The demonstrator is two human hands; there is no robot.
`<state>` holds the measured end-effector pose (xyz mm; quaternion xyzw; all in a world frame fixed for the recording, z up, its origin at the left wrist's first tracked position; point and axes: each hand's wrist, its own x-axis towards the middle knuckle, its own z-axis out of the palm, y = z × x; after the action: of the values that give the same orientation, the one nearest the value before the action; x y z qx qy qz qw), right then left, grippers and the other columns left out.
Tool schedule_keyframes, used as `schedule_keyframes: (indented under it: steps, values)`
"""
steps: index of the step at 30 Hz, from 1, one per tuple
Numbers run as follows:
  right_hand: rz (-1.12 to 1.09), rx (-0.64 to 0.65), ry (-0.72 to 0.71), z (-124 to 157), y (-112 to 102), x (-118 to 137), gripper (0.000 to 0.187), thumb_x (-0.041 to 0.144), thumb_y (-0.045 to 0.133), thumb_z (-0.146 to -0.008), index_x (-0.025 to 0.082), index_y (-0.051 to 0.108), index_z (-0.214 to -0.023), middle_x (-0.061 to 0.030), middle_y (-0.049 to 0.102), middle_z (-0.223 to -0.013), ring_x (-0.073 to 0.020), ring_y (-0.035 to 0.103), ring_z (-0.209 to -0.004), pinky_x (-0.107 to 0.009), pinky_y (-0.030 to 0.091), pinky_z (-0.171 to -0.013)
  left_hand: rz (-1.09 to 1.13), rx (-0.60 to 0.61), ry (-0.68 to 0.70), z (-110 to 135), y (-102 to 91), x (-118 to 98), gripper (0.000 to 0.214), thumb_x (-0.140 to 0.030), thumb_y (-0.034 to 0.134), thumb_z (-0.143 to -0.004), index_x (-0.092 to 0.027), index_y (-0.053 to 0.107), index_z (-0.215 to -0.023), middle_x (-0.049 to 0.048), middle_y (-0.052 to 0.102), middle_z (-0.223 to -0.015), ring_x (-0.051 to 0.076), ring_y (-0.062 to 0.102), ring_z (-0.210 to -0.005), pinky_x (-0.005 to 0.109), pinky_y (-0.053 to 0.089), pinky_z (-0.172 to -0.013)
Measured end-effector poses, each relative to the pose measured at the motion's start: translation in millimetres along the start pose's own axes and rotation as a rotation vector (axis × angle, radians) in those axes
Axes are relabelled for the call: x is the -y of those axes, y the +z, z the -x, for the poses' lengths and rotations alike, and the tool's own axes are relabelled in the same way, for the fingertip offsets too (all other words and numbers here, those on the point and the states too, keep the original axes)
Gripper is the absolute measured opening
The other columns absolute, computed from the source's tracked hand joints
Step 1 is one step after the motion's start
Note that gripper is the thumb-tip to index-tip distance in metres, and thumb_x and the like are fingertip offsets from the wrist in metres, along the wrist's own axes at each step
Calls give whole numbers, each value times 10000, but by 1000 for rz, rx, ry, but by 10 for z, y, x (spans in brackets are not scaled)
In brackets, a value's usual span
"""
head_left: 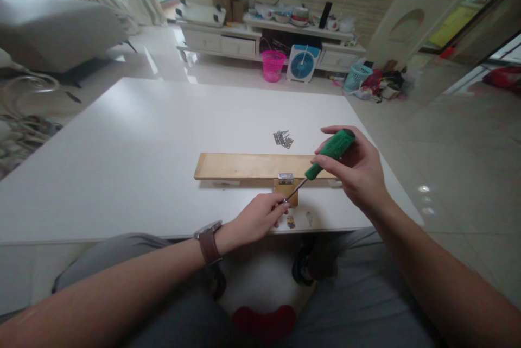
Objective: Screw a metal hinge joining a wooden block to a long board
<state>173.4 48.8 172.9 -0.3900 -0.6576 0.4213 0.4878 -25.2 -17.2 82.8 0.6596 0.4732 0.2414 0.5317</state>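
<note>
My right hand (pixel 360 166) is wrapped loosely round the green handle of a screwdriver (pixel 331 152), whose shaft slants down to the left. At its tip, the fingers of my left hand (pixel 262 216) pinch a small shiny screw (pixel 285 201), mostly hidden by the fingertips. Just behind the fingertips is a small wooden block (pixel 292 196), partly covered by my left hand. A metal hinge (pixel 285 178) sits where this block meets the front edge of a long wooden board (pixel 252 165). Beyond the board lies a little pile of loose hinges and screws (pixel 283 139).
The white table (pixel 122 174) carries the work, with two small stickers (pixel 290 221) near its front edge. Across the room stand a pink basket (pixel 273 65), a blue fan (pixel 303 63) and a low white cabinet (pixel 240 44). A sofa (pixel 52 27) is at left.
</note>
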Motion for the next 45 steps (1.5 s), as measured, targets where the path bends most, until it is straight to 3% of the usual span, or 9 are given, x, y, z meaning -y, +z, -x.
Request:
schedule_keyframes:
  steps: [4,7,9,13,16,21,29,45]
  values:
    - [7,-86,-48,-42,36,26,465,218,884,-703,262,650,-1102,10,715,-866,-197,717,-822,-304,630,-676,-15,-73,-4,-8,-35,-29,141,-222,581,-911,-181,630,-1037,9,644,-832,158,558,-682,281,410,-649]
    - [25,-156,-94,-50,55,40,448,190,888,-689,272,640,-1053,11,706,-887,-204,733,-849,-292,632,-652,-12,-171,-88,-20,-41,57,276,-73,573,-782,-184,548,-1033,-16,579,-821,154,522,-697,280,399,-659]
    - [37,-195,-134,-45,60,36,434,175,885,-692,274,635,-1033,6,703,-921,-203,737,-857,-291,635,-649,35,-209,-157,-45,-20,165,291,-71,560,-778,-185,504,-1040,-10,571,-854,163,536,-737,293,423,-694]
    - [53,-213,-183,-31,60,16,431,154,862,-724,294,635,-1063,-13,705,-1013,-221,738,-921,-334,660,-706,185,-244,-243,-131,72,342,354,-97,614,-786,-183,457,-1092,86,631,-1105,224,608,-1037,351,477,-883]
    - [55,-204,-195,-28,67,12,449,160,857,-738,304,642,-1105,-21,708,-1021,-242,730,-992,-370,675,-754,387,-218,-304,-179,132,329,409,-91,631,-804,-171,436,-1154,153,621,-1298,230,605,-1162,360,470,-959]
    - [56,-189,-192,-19,97,0,508,205,871,-747,301,653,-1196,-25,708,-1068,-235,717,-1044,-382,683,-833,526,-205,-387,-160,152,187,399,-167,665,-841,-130,506,-1205,138,672,-1222,206,638,-1068,300,476,-843]
    - [43,-133,-158,-9,133,-31,526,243,873,-751,300,647,-1223,-15,718,-1082,-198,740,-932,-332,687,-768,568,-205,-302,-159,177,241,309,-96,602,-788,-123,600,-1095,36,659,-870,125,593,-696,244,442,-639]
    - [34,-32,-164,3,157,-91,524,194,840,-789,314,645,-1260,7,737,-1134,-177,765,-929,-308,671,-779,566,-172,-314,-142,169,198,243,-90,587,-849,-136,552,-1085,15,632,-845,111,598,-644,240,465,-604]
